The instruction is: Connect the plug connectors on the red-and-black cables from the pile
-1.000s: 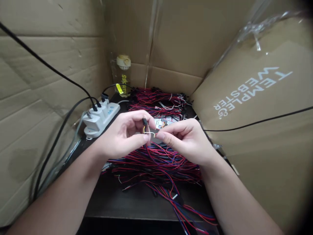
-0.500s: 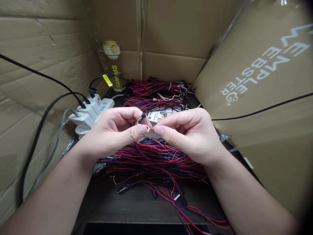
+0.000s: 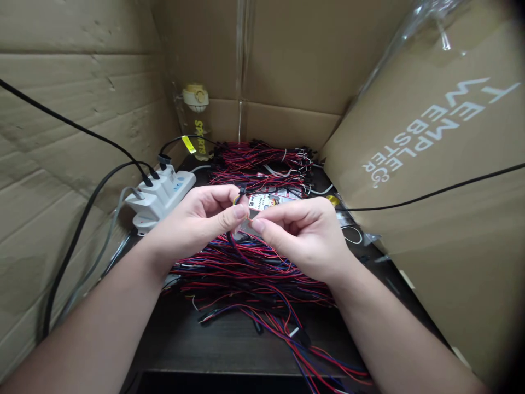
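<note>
My left hand is closed in a pinch on a thin wire lead with a small black connector at its top end. My right hand pinches the same lead from the other side, thumb tips almost touching. Both hands hover above a loose pile of red, blue and black wires on the dark table. The lead's red and dark strands hang down from my fingers into the pile.
A white power strip with black plugs sits at the left. A second wire bundle lies at the back by a clear bottle. Cardboard walls surround the table; a printed cardboard box leans at the right. A printed card lies behind my hands.
My hands have drawn closer together on the lead, and the pale loop seen between the fingertips earlier is now hidden. The view has shifted slightly.
</note>
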`<state>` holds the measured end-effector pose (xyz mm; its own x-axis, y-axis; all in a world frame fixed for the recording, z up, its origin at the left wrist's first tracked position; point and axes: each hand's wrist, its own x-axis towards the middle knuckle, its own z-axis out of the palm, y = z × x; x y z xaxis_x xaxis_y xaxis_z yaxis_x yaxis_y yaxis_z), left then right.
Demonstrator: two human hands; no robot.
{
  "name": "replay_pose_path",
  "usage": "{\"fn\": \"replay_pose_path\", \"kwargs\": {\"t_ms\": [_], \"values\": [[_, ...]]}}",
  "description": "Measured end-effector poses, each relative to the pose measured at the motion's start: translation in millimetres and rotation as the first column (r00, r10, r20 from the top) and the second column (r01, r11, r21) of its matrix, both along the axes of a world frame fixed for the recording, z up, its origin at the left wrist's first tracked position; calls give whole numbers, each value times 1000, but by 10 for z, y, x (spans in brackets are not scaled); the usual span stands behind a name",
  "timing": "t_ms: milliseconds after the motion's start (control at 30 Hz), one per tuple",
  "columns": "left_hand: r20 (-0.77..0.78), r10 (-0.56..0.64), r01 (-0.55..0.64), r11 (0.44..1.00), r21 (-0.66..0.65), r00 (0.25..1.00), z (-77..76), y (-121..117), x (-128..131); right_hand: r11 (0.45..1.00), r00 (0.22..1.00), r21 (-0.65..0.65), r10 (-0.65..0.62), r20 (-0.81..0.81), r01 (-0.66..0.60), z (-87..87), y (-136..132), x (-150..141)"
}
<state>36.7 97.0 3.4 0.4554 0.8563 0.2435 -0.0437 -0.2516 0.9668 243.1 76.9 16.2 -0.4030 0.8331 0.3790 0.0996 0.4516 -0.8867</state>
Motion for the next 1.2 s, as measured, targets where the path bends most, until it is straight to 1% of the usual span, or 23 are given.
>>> {"fn": "replay_pose_path", "kwargs": {"t_ms": [133,267,533,700,800,867,900,1000,1100,1200], "values": [[-14,-41,41,999,-2,999,-12,13,-23,999,1000,48,-5,11,4,-4,-4,-2],[-54,-61,60,998,-16,997,-2,3,-42,995,998,91,-45,42,41,1,-13,8],[-137,-67,67,998,-6,988,87,-32,-48,979,993,198,-65,101,44,-8,-11,28],[-117,-82,81,997,-18,990,80,-39,-51,956,991,289,-83,109,48,1,-43,8],[-66,-107,105,994,-22,992,39,-30,-51,956,992,289,-86,93,56,2,-57,0],[-23,-108,108,994,-21,994,8,-17,-49,969,994,241,-77,76,56,-1,-55,1],[0,-102,102,995,-21,995,-4,-11,-47,979,996,196,-63,58,50,0,-52,4],[83,-100,101,995,-2,992,-22,-8,-41,1000,1000,2,-13,-23,13,20,-33,11],[144,-90,84,995,45,986,-5,-33,-23,986,993,-159,30,-115,-49,56,-13,11],[164,-57,31,987,155,985,32,-63,15,957,975,-263,65,-210,-121,67,1,2]]}}
